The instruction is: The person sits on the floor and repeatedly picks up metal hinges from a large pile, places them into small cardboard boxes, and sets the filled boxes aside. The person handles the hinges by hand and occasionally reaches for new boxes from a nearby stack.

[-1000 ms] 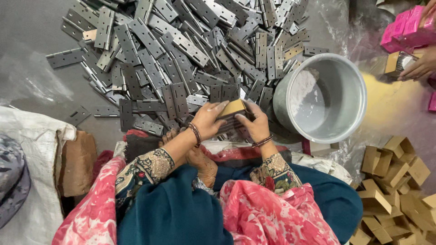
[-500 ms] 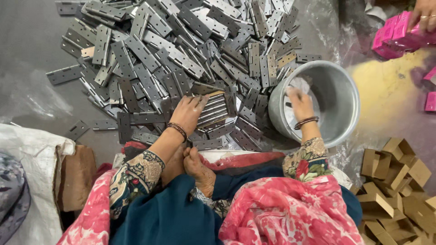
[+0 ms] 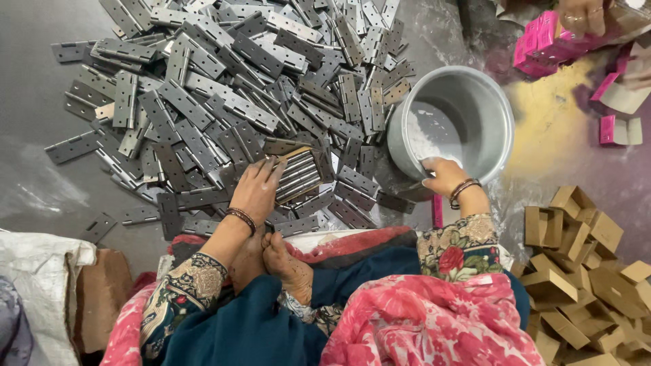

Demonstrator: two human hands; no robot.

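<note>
Grey metal hinges (image 3: 224,88) heaped on the floor (image 3: 41,163). Left hand (image 3: 256,191) rests on a stack of hinges (image 3: 302,173) at the heap's near edge, fingers together, clamped on the stack. Right hand (image 3: 444,177) reaches into the aluminium pot (image 3: 468,108) just beside the heap; whether its fingers are curled or apart cannot be told. Cardboard boxes (image 3: 576,271) lie right.

Your way left stays open over bare floor (image 3: 34,183) — hinges (image 3: 224,88) crowd ahead, pot (image 3: 451,122) and cartons (image 3: 583,271) block right.
</note>
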